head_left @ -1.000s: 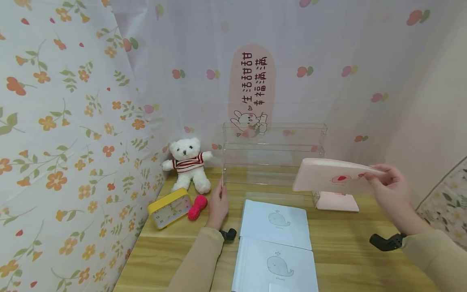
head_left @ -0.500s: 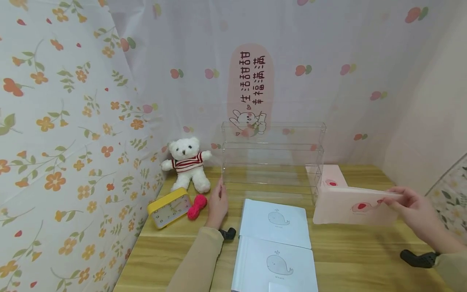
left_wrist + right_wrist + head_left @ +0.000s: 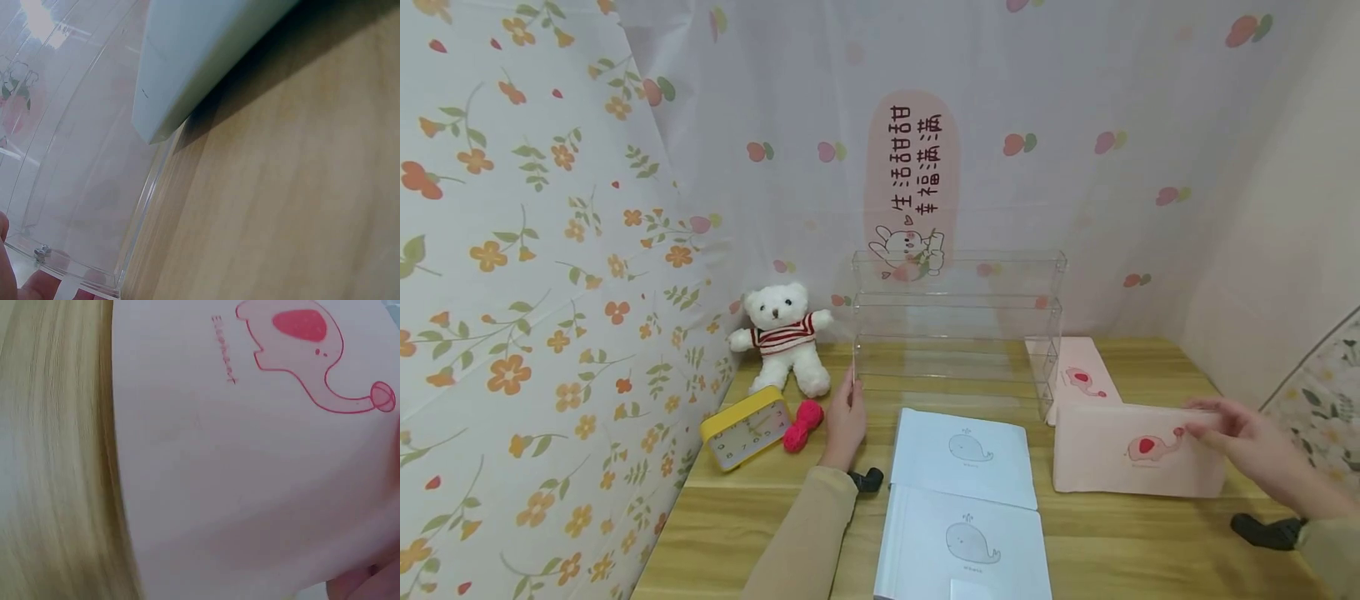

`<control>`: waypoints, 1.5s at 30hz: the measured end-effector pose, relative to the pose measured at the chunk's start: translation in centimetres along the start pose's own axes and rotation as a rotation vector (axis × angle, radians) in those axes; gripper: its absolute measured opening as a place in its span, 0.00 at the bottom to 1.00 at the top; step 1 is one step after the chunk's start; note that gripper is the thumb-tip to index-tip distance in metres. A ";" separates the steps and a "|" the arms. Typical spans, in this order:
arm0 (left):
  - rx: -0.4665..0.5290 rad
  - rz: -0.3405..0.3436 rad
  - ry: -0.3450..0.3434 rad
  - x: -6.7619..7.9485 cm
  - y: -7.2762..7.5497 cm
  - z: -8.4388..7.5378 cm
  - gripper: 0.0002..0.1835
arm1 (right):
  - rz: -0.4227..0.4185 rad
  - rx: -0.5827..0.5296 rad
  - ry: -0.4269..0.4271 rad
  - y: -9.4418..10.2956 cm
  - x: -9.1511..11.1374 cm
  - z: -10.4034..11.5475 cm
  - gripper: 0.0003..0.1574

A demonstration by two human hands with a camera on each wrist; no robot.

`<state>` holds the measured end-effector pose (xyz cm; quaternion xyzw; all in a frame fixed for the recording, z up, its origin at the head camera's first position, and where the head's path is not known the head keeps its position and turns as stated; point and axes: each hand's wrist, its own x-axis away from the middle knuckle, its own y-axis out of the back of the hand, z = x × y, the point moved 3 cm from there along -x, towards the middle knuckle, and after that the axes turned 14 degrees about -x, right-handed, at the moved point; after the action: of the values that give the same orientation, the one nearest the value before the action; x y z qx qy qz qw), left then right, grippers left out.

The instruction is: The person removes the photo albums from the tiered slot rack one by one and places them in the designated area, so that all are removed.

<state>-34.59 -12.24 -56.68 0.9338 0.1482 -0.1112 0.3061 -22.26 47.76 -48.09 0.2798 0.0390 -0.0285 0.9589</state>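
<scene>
My right hand (image 3: 1255, 446) pinches a pink elephant notebook (image 3: 1097, 458) at its right edge. The notebook is low over the table, overlapping the near end of another pink elephant notebook (image 3: 1078, 358); whether it touches the table I cannot tell. The right wrist view shows its cover (image 3: 181, 450) up close, fingers at the right edge. At the left side of a clear stepped acrylic rack (image 3: 955, 362), my left hand (image 3: 846, 429) grips the side panel; its fingers (image 3: 6, 275) show at the lower left of the left wrist view. Two light blue whale notebooks (image 3: 917, 450) lie in front of the rack.
Left of my left hand are a pink-red yarn bundle (image 3: 803, 427), a yellow clock (image 3: 748, 427) and a white teddy bear (image 3: 782, 337) in a striped sweater. Patterned curtains (image 3: 745, 200) enclose the wooden table (image 3: 760, 517) at the back and left.
My right hand has come down and to the right, lowering the pink notebook and turning its cover upward. More of the other pink notebook shows. My left hand stays on the rack.
</scene>
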 end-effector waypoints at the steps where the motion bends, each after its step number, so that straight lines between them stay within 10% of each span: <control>1: -0.002 -0.004 0.003 -0.1 0.0 0.1 0.28 | 0.004 0.021 0.003 0.0 -0.1 0.0 0.24; 11: 0.013 0.027 0.019 0.0 0.1 0.0 0.27 | 0.133 -0.018 -0.049 0.0 -1.2 -1.7 0.30; 45: 0.022 0.056 0.058 0.1 0.3 -0.3 0.28 | 0.065 0.006 -0.189 -4.1 -1.8 -6.1 0.30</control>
<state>-34.39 -12.23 -56.31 0.9437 0.1293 -0.0772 0.2944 -24.70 47.69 -55.22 0.2799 -0.0610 -0.0239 0.9578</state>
